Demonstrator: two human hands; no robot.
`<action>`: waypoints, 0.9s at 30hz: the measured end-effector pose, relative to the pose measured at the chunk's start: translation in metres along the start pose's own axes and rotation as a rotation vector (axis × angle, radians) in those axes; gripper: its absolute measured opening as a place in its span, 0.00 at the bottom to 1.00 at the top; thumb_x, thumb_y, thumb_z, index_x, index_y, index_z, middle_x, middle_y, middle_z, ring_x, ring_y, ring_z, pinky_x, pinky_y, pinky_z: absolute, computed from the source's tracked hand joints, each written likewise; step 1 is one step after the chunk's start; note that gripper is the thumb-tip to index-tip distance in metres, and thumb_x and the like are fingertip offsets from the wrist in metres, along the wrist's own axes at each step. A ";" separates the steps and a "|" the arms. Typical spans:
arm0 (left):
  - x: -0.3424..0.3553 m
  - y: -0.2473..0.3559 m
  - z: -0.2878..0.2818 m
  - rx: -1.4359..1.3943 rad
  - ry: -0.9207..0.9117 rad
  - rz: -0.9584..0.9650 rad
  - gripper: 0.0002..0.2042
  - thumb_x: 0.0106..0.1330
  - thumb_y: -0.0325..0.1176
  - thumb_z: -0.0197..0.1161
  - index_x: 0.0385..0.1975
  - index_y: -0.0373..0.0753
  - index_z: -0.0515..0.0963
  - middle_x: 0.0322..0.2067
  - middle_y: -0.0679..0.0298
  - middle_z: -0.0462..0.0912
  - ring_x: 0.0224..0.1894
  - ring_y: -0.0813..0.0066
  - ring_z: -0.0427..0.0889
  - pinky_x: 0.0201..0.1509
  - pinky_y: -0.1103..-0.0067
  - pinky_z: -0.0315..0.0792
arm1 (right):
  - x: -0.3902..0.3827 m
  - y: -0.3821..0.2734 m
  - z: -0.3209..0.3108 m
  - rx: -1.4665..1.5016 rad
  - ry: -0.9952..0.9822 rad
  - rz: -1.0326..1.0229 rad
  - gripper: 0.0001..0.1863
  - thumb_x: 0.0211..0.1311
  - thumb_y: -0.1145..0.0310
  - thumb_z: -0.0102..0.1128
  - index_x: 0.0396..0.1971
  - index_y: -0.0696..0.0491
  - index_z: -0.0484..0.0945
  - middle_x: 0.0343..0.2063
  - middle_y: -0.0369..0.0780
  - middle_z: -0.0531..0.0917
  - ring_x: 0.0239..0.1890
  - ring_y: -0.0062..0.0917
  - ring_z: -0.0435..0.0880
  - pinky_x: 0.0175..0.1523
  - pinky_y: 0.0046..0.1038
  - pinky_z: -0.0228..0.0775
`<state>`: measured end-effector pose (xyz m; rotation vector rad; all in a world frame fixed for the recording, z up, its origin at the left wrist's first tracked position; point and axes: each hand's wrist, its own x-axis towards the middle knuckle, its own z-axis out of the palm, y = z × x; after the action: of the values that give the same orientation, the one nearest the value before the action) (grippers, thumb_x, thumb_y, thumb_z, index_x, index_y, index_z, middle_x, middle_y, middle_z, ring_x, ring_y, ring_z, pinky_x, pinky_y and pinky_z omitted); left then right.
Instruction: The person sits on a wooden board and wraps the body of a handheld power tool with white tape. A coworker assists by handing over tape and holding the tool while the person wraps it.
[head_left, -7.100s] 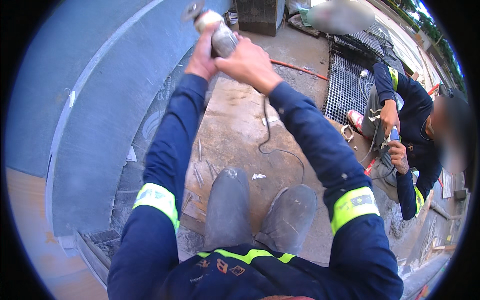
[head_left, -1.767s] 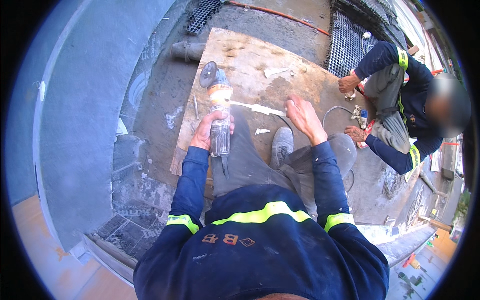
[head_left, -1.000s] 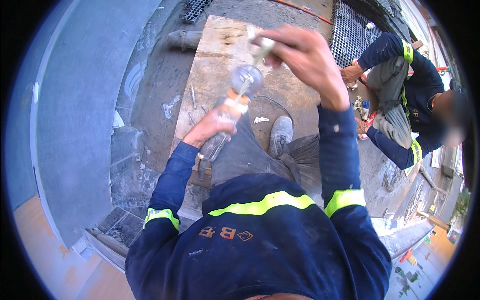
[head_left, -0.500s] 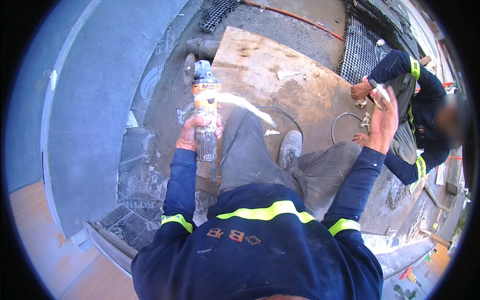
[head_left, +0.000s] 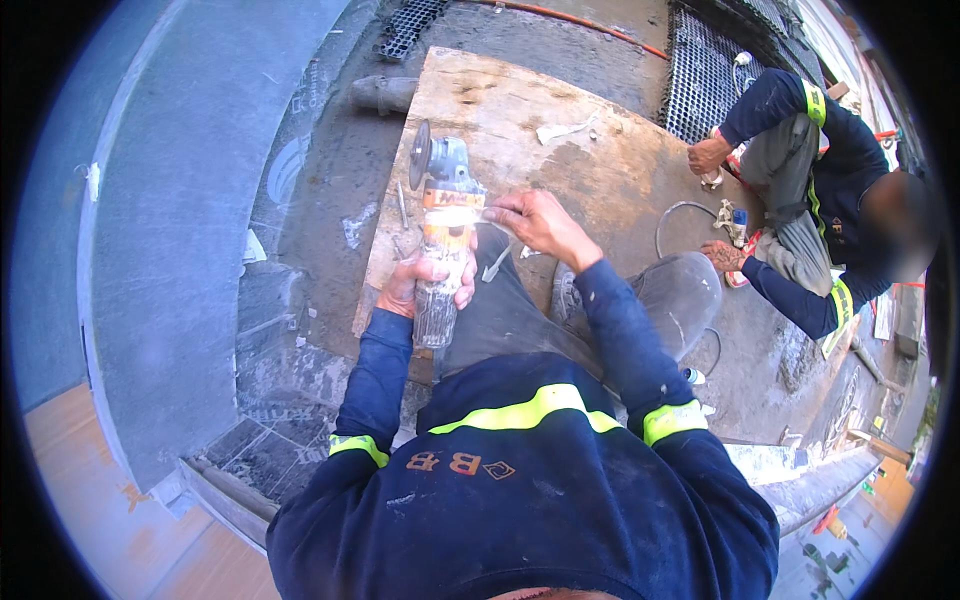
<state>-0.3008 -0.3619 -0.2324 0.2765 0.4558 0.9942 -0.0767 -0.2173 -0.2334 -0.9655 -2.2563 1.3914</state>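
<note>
My left hand (head_left: 418, 283) is wrapped round the dusty lower body of an angle grinder (head_left: 440, 305), which points away from me with its disc (head_left: 421, 153) at the far left side. A white strip (head_left: 455, 214) crosses the grinder's orange band and looks like tape or cloth. My right hand (head_left: 545, 226) is closed beside the grinder's right side, fingertips pinching the strip's end. Below these fingers a pale loose piece (head_left: 494, 264) hangs against my trouser leg; whether it joins the strip cannot be told.
At the right a co-worker (head_left: 850, 200) in a dark top crouches, one hand near a blue and white plug (head_left: 733, 218). A stained plywood board (head_left: 500, 110) lies beneath us. A grey panel (head_left: 200, 220) stands at the left. Beyond lie a pipe piece (head_left: 385, 94) and black mesh (head_left: 700, 90).
My right hand has come from the far right, where it was raised, over to the grinder. The grinder has shifted right and slightly nearer. The long strip trailing from it now crosses its body.
</note>
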 end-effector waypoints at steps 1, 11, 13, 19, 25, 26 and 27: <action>-0.005 0.001 0.002 0.024 -0.035 -0.049 0.37 0.49 0.34 0.74 0.62 0.31 0.68 0.35 0.52 0.83 0.29 0.59 0.86 0.34 0.67 0.83 | 0.009 0.015 -0.004 -0.120 -0.017 -0.071 0.17 0.75 0.58 0.65 0.51 0.54 0.89 0.39 0.48 0.89 0.44 0.39 0.89 0.50 0.38 0.79; -0.014 0.021 0.008 0.714 0.078 -0.277 0.26 0.54 0.28 0.73 0.55 0.31 0.75 0.35 0.55 0.85 0.30 0.67 0.87 0.34 0.70 0.85 | 0.051 -0.174 -0.139 -0.387 -0.468 -0.367 0.11 0.67 0.60 0.74 0.38 0.53 0.92 0.27 0.37 0.82 0.32 0.28 0.82 0.40 0.35 0.74; -0.013 0.018 -0.008 0.462 0.236 -0.204 0.24 0.56 0.29 0.71 0.54 0.31 0.76 0.35 0.54 0.85 0.29 0.65 0.87 0.34 0.70 0.85 | 0.014 -0.187 -0.141 -0.473 -0.402 -0.393 0.12 0.65 0.61 0.74 0.34 0.55 0.91 0.24 0.37 0.80 0.29 0.30 0.81 0.36 0.37 0.72; -0.015 0.019 -0.027 -0.103 0.166 0.097 0.31 0.55 0.34 0.70 0.60 0.31 0.71 0.36 0.52 0.83 0.30 0.60 0.87 0.34 0.68 0.84 | -0.034 -0.061 -0.170 -0.495 -0.168 -0.056 0.12 0.67 0.62 0.72 0.34 0.56 0.91 0.26 0.42 0.84 0.30 0.34 0.83 0.38 0.38 0.73; -0.020 0.046 0.008 0.843 -0.100 -0.063 0.37 0.50 0.39 0.78 0.62 0.33 0.74 0.44 0.53 0.86 0.43 0.64 0.87 0.49 0.71 0.81 | 0.041 0.000 -0.187 -0.829 0.223 -0.212 0.13 0.69 0.60 0.68 0.37 0.55 0.91 0.31 0.48 0.86 0.33 0.42 0.86 0.41 0.41 0.77; -0.014 0.049 0.017 1.127 -0.151 -0.047 0.38 0.49 0.40 0.80 0.62 0.33 0.74 0.46 0.54 0.86 0.46 0.65 0.87 0.52 0.71 0.81 | 0.057 -0.015 -0.187 -0.894 0.290 -0.235 0.13 0.70 0.60 0.67 0.39 0.55 0.90 0.31 0.48 0.86 0.33 0.41 0.86 0.41 0.41 0.78; -0.005 0.048 0.028 1.327 -0.220 0.016 0.41 0.47 0.41 0.81 0.64 0.34 0.75 0.50 0.58 0.86 0.51 0.66 0.84 0.61 0.72 0.76 | 0.071 -0.023 -0.192 -0.898 0.387 -0.311 0.13 0.71 0.60 0.67 0.40 0.55 0.90 0.32 0.47 0.87 0.32 0.38 0.87 0.40 0.40 0.78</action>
<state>-0.3250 -0.3418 -0.1860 1.5572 0.8617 0.5303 -0.0252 -0.0485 -0.1273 -0.9318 -2.5483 -0.0029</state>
